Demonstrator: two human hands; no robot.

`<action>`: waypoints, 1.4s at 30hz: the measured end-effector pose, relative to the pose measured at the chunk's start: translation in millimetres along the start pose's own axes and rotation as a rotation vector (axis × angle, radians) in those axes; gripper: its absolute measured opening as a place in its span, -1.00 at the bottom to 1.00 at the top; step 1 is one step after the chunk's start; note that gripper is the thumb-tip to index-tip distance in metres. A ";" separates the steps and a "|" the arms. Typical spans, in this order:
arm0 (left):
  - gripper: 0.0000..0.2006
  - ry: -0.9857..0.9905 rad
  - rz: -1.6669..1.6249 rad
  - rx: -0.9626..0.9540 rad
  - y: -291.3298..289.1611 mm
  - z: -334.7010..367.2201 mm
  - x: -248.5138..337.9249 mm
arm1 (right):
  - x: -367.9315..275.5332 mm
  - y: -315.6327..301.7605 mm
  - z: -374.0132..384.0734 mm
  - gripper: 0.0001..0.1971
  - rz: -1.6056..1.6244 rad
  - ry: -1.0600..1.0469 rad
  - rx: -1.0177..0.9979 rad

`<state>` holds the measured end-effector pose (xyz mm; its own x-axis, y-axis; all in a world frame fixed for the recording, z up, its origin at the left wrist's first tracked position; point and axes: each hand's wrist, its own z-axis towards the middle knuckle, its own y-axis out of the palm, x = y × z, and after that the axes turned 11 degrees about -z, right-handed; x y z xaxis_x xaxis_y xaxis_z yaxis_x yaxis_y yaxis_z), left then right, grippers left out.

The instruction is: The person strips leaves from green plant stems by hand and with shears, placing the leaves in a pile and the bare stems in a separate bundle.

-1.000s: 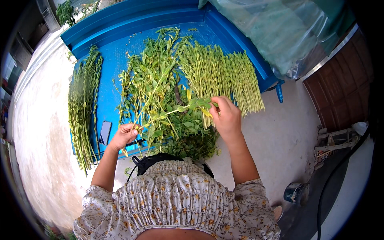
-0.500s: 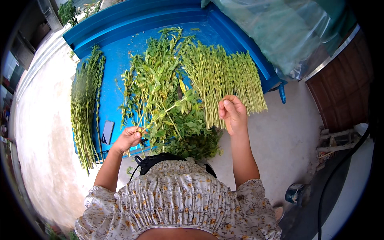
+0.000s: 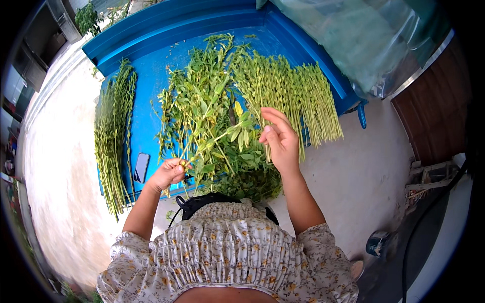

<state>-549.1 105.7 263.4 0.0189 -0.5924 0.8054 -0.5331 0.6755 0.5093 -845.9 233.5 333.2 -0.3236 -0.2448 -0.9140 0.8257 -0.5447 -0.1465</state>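
My left hand (image 3: 170,174) is closed around the lower end of a green plant stalk (image 3: 216,138) with pods, which looks like sesame. The stalk slants up to the right, its leafy tip close to my right hand (image 3: 281,144). That hand is open, thumb and fingers apart, with nothing seen in it. Under the stalk lies a heap of leafy cut plants (image 3: 199,91). To its right, stalks stripped of most leaves (image 3: 288,88) are laid side by side, tips pointing away. Another bundle of podded stalks (image 3: 113,136) rests at the far left.
Everything lies on a blue metal cart bed (image 3: 151,63) with raised walls. A phone (image 3: 141,167) is beside the left bundle. Clear plastic sheeting (image 3: 353,40) hangs over the back right corner. A dark bucket (image 3: 378,243) stands on the floor at lower right.
My right hand has moved left toward the tip of the held stalk, and its fingers have spread. The left hand keeps its grip on the stalk.
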 end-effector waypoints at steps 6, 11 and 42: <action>-0.70 -0.010 0.035 -0.013 3.3 0.9 2.1 | -15.8 -13.0 32.6 -0.77 0.121 0.290 -0.313; -0.71 0.000 0.158 -0.006 3.3 -0.7 4.9 | -14.3 -12.6 45.7 -0.80 0.133 0.358 -0.449; -0.74 0.021 0.308 0.018 21.2 13.9 2.9 | 14.7 51.0 -16.5 -0.34 0.575 0.366 -0.224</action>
<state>-572.1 112.1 272.3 -0.1286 -0.3512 0.9274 -0.5312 0.8141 0.2346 -800.9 215.3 306.1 0.3343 -0.1369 -0.9324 0.9067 -0.2232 0.3579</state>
